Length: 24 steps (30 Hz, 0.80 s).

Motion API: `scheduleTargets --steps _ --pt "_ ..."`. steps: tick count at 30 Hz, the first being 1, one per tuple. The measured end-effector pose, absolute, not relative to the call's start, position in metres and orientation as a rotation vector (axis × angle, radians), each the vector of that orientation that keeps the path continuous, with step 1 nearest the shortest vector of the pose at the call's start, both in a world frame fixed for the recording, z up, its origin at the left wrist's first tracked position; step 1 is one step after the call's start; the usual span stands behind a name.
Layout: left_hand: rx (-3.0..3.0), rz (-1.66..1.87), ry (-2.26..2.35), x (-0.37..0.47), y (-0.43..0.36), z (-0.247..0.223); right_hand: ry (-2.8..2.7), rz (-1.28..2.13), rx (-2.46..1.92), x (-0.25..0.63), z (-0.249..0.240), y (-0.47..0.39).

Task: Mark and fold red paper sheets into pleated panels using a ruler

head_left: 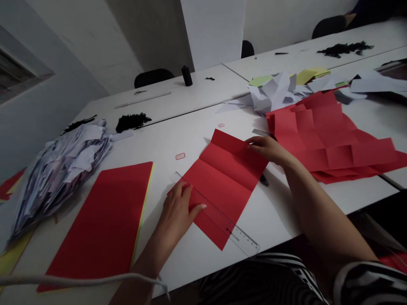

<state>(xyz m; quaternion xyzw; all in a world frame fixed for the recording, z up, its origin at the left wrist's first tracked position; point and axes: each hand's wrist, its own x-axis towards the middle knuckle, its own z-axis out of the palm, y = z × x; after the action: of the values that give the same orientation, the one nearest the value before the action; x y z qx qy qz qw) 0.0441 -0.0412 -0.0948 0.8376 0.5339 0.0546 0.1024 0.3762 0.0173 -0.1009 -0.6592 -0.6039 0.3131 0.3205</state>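
Note:
A sheet of red paper (222, 169) with crease lines across it lies at an angle on the table in front of me. Across its near part rests a clear plastic ruler (243, 237). My left hand (178, 209) presses the ruler onto the paper, thumb and fingers bent over it. At the paper's far right corner, my right hand (269, 148) pinches the edge between thumb and fingers. A dark-handled tool (263, 180) lies partly under the paper beside my right forearm; its kind is hidden.
On the left lie a stack of red paper (101, 224) and a heap of white paper scraps (70, 161). Creased red sheets (330, 140) and crumpled white paper (276, 91) cover the right. Farther back are black yarn (132, 122) and a black cylinder (187, 76). A pale cable (85, 280) crosses the lower left.

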Motion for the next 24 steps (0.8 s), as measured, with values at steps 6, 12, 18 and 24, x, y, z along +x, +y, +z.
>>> scheduleTargets --steps 6,12,18,24 --pt "2.531 0.171 1.55 0.043 -0.039 -0.098 -1.585 0.818 -1.729 0.374 -0.096 0.015" --pt "2.582 0.195 1.561 0.046 -0.037 -0.099 -1.553 0.904 -1.682 0.377 -0.097 0.016" --pt "2.601 0.232 1.565 0.048 -0.035 -0.103 -1.559 0.953 -1.626 0.379 -0.096 0.016" --pt "2.561 0.317 1.527 0.047 -0.033 -0.107 -1.582 0.962 -1.613 0.378 -0.093 0.014"
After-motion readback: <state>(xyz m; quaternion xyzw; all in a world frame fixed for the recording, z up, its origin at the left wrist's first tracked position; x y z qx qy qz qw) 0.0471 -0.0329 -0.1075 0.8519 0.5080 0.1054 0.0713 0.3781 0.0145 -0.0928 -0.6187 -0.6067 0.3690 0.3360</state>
